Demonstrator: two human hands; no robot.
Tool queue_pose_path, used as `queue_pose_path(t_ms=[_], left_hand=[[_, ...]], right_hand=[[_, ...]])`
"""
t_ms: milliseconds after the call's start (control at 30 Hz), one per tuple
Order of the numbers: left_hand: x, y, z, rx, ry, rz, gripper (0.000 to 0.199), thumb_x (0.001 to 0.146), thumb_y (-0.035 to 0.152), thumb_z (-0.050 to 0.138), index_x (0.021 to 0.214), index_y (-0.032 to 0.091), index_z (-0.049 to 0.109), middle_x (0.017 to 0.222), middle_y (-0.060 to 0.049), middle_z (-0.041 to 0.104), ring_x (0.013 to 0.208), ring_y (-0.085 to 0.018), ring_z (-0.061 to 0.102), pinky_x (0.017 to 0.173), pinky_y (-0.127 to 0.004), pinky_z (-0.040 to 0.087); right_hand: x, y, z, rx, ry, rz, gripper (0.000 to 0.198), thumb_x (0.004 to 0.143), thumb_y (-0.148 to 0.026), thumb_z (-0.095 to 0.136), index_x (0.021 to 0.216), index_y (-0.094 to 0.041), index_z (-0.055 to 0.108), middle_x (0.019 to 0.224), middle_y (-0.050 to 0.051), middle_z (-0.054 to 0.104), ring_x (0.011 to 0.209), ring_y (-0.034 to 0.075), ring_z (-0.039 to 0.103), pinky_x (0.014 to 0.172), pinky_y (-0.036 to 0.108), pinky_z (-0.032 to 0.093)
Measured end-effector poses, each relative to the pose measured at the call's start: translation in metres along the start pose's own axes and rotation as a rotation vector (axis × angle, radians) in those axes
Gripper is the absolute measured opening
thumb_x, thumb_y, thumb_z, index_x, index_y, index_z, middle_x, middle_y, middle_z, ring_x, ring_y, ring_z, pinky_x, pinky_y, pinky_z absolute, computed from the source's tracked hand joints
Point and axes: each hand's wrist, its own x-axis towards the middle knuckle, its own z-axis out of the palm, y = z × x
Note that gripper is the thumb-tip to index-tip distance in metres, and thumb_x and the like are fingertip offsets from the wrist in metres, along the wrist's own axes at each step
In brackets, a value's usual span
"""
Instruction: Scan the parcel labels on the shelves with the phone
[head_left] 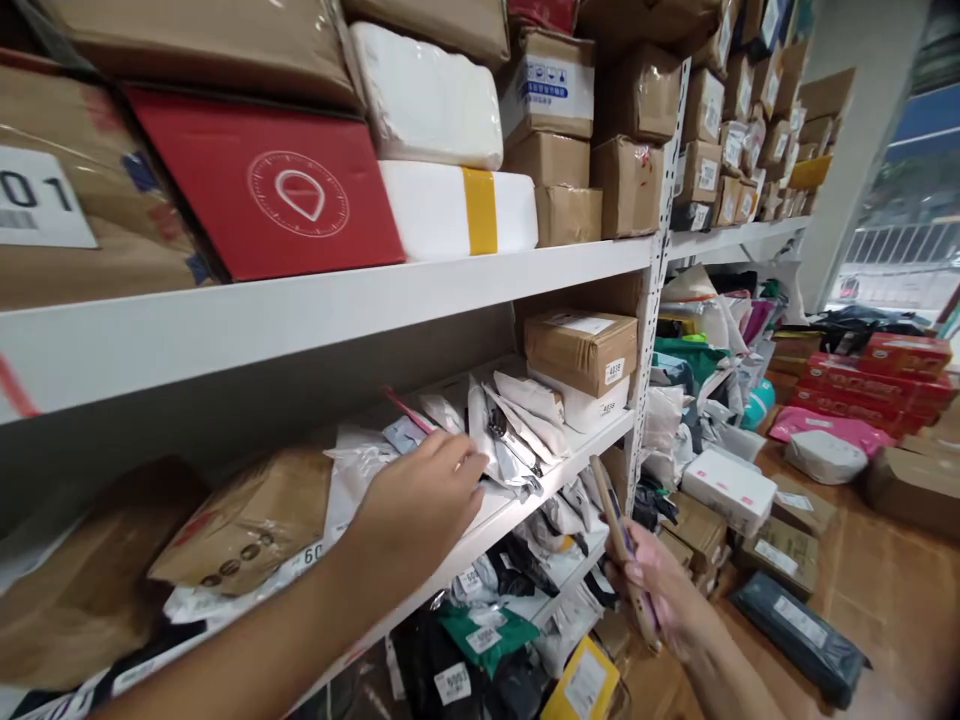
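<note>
My left hand [424,495] reaches over the middle shelf, back of the hand up and fingers loosely bent. Nothing shows in it, though its underside is hidden. Just past its fingers stand several thin white mailer bags [517,425], leaning against one another. A crumpled clear plastic mailer [352,465] lies behind the wrist. In my right hand [660,590], out in front of the shelf edge, is a smartphone [619,530] with a tan edge, held upright and seen nearly side-on. Its screen cannot be read from here.
Boxes labelled 4038 [581,350] are stacked at the shelf's right end, beside a perforated white post [656,260]. Above runs a white shelf [450,295] loaded with cartons and a red box [270,190]. Bagged parcels [487,635] fill the level below. Parcels and red cartons [870,390] occupy the floor at right.
</note>
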Motion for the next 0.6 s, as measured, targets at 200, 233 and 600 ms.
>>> queue_pose_path(t_ms=[200, 233, 600], left_hand=[[0.092, -0.017, 0.043, 0.027, -0.501, 0.137, 0.023, 0.091, 0.010, 0.049, 0.101, 0.011, 0.070, 0.108, -0.012, 0.067, 0.107, -0.030, 0.062, 0.085, -0.041, 0.052], [0.099, -0.018, 0.050, 0.031, -0.514, 0.159, 0.024, 0.091, 0.010, 0.049, 0.103, 0.011, 0.070, 0.109, -0.013, 0.067, 0.107, -0.030, 0.062, 0.085, -0.041, 0.051], [0.116, -0.038, 0.075, -0.108, -0.518, 0.138, 0.035, 0.098, 0.016, 0.038, 0.127, 0.019, 0.059, 0.116, -0.009, 0.061, 0.108, -0.025, 0.060, 0.091, -0.036, 0.048]], right_hand=[[-0.019, 0.042, -0.023, 0.524, 0.088, 0.163, 0.058, 0.073, -0.057, 0.082, 0.119, -0.022, 0.071, 0.109, 0.011, 0.077, 0.092, 0.031, 0.074, 0.086, 0.045, 0.059], [-0.022, 0.045, -0.027, 0.568, 0.055, 0.187, 0.059, 0.076, -0.054, 0.081, 0.124, -0.023, 0.069, 0.115, 0.011, 0.076, 0.095, 0.031, 0.074, 0.087, 0.045, 0.059], [-0.008, 0.038, -0.004, 0.715, -0.229, 0.367, 0.107, 0.078, -0.037, 0.084, 0.160, -0.028, 0.016, 0.128, 0.012, 0.072, 0.101, 0.028, 0.075, 0.078, 0.037, 0.060]])
